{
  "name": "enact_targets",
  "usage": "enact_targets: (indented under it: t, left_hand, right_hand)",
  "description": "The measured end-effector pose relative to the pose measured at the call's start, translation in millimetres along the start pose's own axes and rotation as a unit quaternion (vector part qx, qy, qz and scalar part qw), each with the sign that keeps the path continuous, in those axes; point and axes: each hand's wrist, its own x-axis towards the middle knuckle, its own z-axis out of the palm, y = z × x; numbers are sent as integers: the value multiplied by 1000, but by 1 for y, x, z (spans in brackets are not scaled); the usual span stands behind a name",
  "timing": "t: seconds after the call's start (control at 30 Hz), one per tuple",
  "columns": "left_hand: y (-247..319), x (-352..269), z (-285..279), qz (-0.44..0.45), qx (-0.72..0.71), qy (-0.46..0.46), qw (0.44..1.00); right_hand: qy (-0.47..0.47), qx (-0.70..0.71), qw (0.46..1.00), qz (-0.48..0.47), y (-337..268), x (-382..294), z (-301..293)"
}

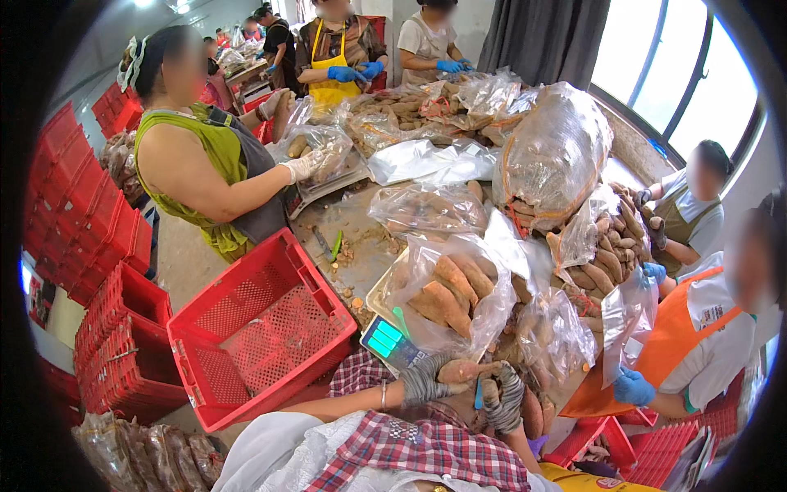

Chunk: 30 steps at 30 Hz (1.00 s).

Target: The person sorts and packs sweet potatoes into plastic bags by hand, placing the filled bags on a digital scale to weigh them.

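A sweet potato [460, 371] is in my left hand [427, 380], which wears a grey striped glove. Its thin end reaches my right hand [505, 400], gloved alike, with curled fingers. From those fingers a narrow blue tool [478, 395] sticks out, perhaps a small knife; the rest is hidden. Just beyond my hands, an open clear plastic bag [501, 295] of sweet potatoes [455, 289] rests on a digital scale [393, 344] with a lit display. More sweet potatoes [533, 413] lie right beside my right hand.
A red plastic crate [264, 332] stands at the table's left edge. A knife [321, 242] and a green-handled tool [337, 245] lie on the table [363, 246]. Bulging plastic bags [553, 147] crowd the right. Co-workers stand around, one in an orange apron [652, 350] close by. Stacked crates [92, 209] line the left.
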Motion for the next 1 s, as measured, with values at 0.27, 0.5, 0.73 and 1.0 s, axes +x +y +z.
enact_targets:
  t: [0.27, 0.5, 0.73, 1.0]
  left_hand:
    - [-38, 1, -7, 117, 146, 0, 982]
    - [-32, 0, -2, 128, 80, -45, 987]
    - [-25, -15, -7, 99, 95, -38, 990]
    - [-28, -15, -8, 85, 88, -73, 990]
  right_hand:
    - [-40, -79, 993, 72, -5, 0, -3]
    - [-33, 117, 976, 183, -8, -10, -8]
    - [-126, 124, 961, 213, -4, -5, -10]
    - [-174, 91, 960, 199, 5, -13, -12]
